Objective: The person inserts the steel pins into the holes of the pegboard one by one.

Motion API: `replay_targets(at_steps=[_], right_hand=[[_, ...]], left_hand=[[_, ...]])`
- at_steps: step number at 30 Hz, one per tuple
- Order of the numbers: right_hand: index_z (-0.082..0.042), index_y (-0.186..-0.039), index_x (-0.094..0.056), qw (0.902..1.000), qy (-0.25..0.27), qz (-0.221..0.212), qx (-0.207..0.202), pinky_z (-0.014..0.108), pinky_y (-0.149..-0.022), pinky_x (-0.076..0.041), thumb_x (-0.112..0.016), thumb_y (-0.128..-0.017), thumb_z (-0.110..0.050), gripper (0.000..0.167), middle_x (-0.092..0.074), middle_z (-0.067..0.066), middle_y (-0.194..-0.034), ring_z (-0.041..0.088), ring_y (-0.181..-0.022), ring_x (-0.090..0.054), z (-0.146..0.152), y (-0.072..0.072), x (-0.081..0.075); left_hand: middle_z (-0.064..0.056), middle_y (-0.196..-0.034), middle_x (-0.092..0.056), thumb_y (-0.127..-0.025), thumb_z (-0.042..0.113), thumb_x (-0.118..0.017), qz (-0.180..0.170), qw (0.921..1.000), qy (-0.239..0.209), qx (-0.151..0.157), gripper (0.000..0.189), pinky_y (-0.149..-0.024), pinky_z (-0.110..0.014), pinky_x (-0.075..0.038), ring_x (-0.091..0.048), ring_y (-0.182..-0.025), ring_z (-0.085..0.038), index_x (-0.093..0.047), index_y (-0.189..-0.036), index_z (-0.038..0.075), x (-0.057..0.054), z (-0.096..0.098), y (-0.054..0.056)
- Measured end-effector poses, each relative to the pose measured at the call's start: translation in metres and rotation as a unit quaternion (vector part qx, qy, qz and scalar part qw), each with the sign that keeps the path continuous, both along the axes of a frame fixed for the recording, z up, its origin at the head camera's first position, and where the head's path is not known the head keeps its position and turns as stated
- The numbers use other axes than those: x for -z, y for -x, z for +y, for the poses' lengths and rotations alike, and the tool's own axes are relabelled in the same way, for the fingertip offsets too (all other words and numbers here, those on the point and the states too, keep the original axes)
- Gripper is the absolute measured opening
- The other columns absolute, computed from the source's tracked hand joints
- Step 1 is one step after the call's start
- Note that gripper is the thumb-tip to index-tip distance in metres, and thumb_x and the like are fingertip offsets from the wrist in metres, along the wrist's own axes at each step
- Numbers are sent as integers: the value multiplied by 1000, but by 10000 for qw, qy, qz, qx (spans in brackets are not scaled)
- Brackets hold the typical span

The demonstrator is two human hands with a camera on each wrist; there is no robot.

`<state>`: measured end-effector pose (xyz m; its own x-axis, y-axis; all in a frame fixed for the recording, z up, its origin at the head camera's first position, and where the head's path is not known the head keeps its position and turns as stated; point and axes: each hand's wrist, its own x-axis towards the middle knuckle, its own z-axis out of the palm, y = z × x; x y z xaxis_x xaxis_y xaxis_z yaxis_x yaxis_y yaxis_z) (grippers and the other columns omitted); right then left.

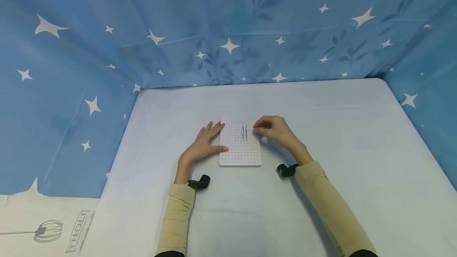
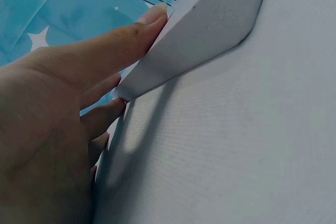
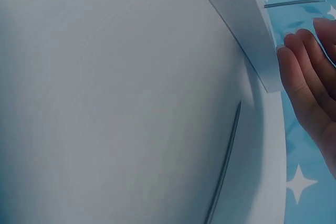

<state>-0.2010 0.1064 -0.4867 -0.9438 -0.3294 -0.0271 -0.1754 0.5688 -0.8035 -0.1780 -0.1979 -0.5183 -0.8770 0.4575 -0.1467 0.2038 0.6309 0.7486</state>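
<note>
A white pegboard (image 1: 235, 154) with rows of small holes lies on the table. Several thin dark metal pins (image 1: 246, 132) stand upright in it, right of its middle. My left hand (image 1: 202, 146) is spread at the board's left side, thumb (image 2: 152, 22) resting on the top edge and straight fingers against the side. At the right edge, my right hand (image 1: 279, 131) has thumb and forefinger brought together close over the board. Its other fingers (image 3: 299, 72) are bent beside the board's side. I cannot tell whether a pin is between those fingertips.
A loose pin (image 3: 224, 166) lies on the white table (image 1: 321, 193), right of the board and under my right wrist. Dark wrist cameras (image 1: 200, 182) are strapped to both wrists. A blue star-patterned curtain (image 1: 228, 66) borders the table's back and sides.
</note>
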Motion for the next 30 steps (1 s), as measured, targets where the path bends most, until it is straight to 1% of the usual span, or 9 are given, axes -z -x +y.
replay_targets(at_steps=[5,11,17,20,23,26,30], right_hand=[[-8,-102,-78,9999,-81,-56,120,38,-84,-55,-73,-94,-14,11,-76,8,-99,24,-91,-70,5,-3,1],[-8,-105,-78,9997,-110,-123,182,37,-82,-55,-71,-95,-16,15,-76,9,-100,24,-90,-69,12,-9,2],[-8,-104,-79,9992,-237,-47,321,36,-79,-53,-72,-96,-19,15,-75,8,-96,22,-86,-65,19,-16,1],[-7,-103,-79,9987,-331,-17,381,35,-77,-52,-72,-95,-18,15,-75,8,-93,22,-82,-63,21,-19,0],[-6,-101,-79,9983,-420,13,415,33,-76,-52,-73,-95,-17,14,-75,8,-91,21,-81,-63,22,-22,0],[-6,-101,-79,9979,-480,-16,440,33,-77,-52,-73,-95,-18,14,-75,8,-92,21,-83,-64,24,-24,1],[-6,-103,-79,9972,-546,-105,497,34,-78,-54,-72,-95,-18,16,-76,8,-94,23,-86,-66,27,-26,3]], left_hand=[[-1,-173,-15,-91,38,-78,-21,10000,-32,-7,94,-130,-45,10,6,-161,-22,-24,-166,18,0,-1,0],[-2,-173,-15,-91,37,-78,-55,10000,-60,-35,94,-130,-45,10,5,-161,-23,-25,-165,18,-1,0,0],[-1,-173,-16,-91,37,-78,-57,9999,-83,-42,94,-130,-45,10,5,-162,-22,-25,-165,19,0,0,-1],[-1,-173,-16,-91,37,-79,-47,9999,-106,-58,94,-130,-45,10,5,-161,-22,-25,-165,19,1,-1,0],[-1,-173,-16,-90,37,-79,-70,9999,-112,-87,94,-130,-44,10,5,-161,-21,-25,-165,19,1,-1,0],[0,-173,-16,-90,37,-79,-85,9998,-125,-93,94,-130,-44,10,5,-161,-21,-25,-165,20,1,-1,-1],[0,-173,-16,-90,38,-79,-21,10000,-72,-40,94,-130,-44,9,5,-161,-22,-25,-165,19,1,0,0]])
